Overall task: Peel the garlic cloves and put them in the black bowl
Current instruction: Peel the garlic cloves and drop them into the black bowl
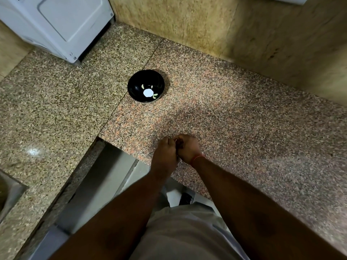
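Note:
The black bowl (146, 85) stands on the speckled granite counter (234, 117), with a white flower print inside it; I cannot tell if any garlic lies in it. Near the counter's front edge my left hand (165, 152) and my right hand (187, 147) are pressed together, fingers curled around something small between them. The thing they hold is almost wholly hidden; only a pale speck shows between the fingertips, likely a garlic clove. Both hands are well in front of the bowl.
A white appliance (56, 25) stands at the back left of the counter. A tiled wall (244, 29) runs along the back and right. A sink edge (9, 192) shows at the far left. Below the counter's cut-out corner is the floor, with a shoe (185, 198) on it.

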A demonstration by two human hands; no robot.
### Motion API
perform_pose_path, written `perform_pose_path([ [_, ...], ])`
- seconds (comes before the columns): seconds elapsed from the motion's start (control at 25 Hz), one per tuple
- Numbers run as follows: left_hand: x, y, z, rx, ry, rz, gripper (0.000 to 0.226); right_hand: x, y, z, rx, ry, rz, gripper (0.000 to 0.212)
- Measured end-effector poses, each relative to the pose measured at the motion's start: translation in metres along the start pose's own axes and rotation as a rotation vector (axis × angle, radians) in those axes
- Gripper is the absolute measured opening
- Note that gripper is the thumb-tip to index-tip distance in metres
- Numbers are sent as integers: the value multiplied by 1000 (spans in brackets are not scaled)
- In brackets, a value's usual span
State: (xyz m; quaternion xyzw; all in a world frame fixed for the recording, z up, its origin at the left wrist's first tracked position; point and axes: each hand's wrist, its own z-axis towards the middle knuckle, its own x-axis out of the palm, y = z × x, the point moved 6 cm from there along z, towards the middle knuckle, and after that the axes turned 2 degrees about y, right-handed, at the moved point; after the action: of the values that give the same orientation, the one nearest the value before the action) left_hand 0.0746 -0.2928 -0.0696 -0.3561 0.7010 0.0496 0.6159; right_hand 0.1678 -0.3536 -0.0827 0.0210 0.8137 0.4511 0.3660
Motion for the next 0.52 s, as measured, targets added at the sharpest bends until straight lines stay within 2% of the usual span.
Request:
perform_pose_path([
  [0.28, -7, 3, -1, 60, 0, -192, 29, 2, -7, 3, -11, 35, -14, 19],
  [0.52, 1, 0, -5, 14, -14, -190, 14, -1, -7, 2, -21, 34, -38, 19],
])
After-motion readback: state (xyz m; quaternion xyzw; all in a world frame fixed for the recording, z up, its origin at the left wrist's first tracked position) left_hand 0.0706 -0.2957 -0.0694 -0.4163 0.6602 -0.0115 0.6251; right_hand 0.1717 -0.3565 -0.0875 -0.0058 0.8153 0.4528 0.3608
